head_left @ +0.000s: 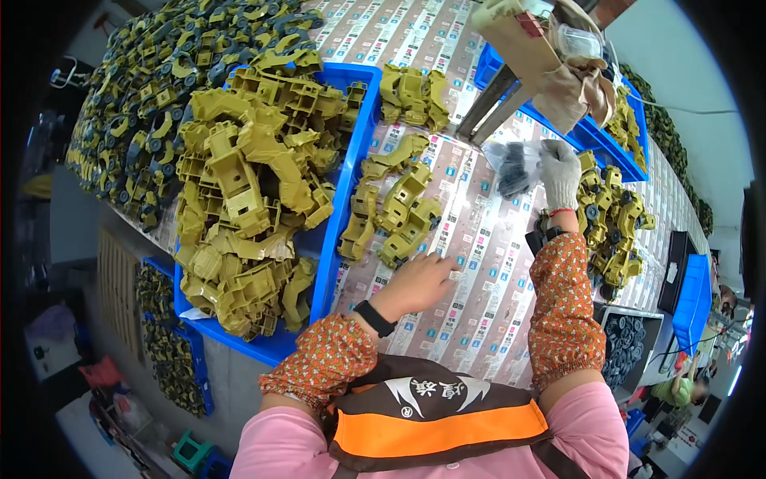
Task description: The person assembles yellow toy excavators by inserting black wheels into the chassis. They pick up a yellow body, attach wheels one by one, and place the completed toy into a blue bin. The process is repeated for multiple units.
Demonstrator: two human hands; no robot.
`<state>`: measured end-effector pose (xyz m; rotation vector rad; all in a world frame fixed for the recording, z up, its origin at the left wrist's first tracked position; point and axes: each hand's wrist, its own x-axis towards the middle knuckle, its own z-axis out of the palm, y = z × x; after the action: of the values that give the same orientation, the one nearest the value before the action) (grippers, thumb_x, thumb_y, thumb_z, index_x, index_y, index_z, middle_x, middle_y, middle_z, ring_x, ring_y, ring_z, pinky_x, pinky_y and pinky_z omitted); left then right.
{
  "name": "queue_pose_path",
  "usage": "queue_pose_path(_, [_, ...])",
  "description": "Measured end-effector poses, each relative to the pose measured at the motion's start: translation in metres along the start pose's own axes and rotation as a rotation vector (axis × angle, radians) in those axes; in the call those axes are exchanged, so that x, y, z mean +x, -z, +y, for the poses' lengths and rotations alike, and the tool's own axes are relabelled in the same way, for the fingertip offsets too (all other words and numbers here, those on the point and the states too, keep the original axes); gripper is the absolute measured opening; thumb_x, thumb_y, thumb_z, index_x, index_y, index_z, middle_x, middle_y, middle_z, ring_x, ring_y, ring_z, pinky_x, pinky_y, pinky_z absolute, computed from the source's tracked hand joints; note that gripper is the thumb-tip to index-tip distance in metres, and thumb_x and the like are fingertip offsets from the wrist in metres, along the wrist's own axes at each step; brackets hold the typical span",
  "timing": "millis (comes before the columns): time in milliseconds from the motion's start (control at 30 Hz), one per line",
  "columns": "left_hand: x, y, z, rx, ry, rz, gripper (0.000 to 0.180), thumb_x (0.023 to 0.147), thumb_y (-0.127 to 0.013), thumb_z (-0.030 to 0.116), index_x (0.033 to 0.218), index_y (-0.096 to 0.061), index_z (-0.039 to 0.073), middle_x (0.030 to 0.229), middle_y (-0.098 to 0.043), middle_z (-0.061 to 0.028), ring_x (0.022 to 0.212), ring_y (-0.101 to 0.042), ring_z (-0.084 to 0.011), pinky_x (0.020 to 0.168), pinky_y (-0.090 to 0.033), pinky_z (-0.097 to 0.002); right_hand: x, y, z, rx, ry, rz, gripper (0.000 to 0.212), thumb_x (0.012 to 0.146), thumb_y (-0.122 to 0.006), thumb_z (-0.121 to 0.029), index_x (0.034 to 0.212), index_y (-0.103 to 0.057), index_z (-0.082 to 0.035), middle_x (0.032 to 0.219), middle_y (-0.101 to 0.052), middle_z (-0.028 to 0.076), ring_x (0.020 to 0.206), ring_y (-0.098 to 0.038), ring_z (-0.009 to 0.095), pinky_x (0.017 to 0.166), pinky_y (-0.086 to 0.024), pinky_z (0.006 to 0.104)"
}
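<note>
My left hand (417, 284), bare, with a dark wristband, is low over the table with its fingers stretched out and nothing visible in them. It is nearest to several olive-yellow toy truck bodies (405, 199) lying loose just beyond it. My right hand (561, 172), in a pale knit glove, is closed at the edge of a clear plastic bag (513, 169) with dark parts in it; its fingertips are partly hidden. Close to the right of the glove lies a heap of yellow toy trucks with dark wheels (614, 219).
A big blue bin (323, 279) of yellow truck shells (247, 184) stands at left, with a large pile of toy trucks (144, 120) behind it. A beige machine (519, 36) on metal posts rises at the back. Another blue bin (630, 160) is at right, and a box of black wheels (626, 342) nearer.
</note>
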<state>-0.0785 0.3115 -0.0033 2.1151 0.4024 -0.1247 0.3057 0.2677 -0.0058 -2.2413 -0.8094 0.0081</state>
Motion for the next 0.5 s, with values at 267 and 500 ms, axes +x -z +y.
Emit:
queue_pose_path(267, [-0.048, 0.003, 0.002, 0.007, 0.08, -0.001, 0.038, 0.1, -0.062, 0.022, 0.136, -0.063, 0.007, 0.128, -0.065, -0.0188, 0.124, -0.059, -0.0409, 0.106, -0.049, -0.0502, 0.007, 0.012, -0.043, 0.47, -0.077, 0.048, 0.013, 0.096, -0.071, -0.005, 0.106, -0.078, -0.001, 0.086, -0.074, 0.004, 0.076, -0.066, 0.01, 0.072, -0.054, 0.0281])
queue_pose_path(500, [-0.069, -0.005, 0.009, 0.031, 0.023, -0.015, 0.038, 0.099, -0.063, 0.017, 0.136, -0.063, 0.007, 0.128, -0.065, -0.0196, 0.123, -0.061, -0.0404, 0.106, -0.049, -0.0491, 0.007, 0.012, -0.051, 0.262, 0.217, 0.303, 0.016, 0.091, -0.071, -0.005, 0.105, -0.078, -0.003, 0.103, -0.078, 0.012, 0.095, -0.075, 0.024, 0.089, -0.058, 0.0342])
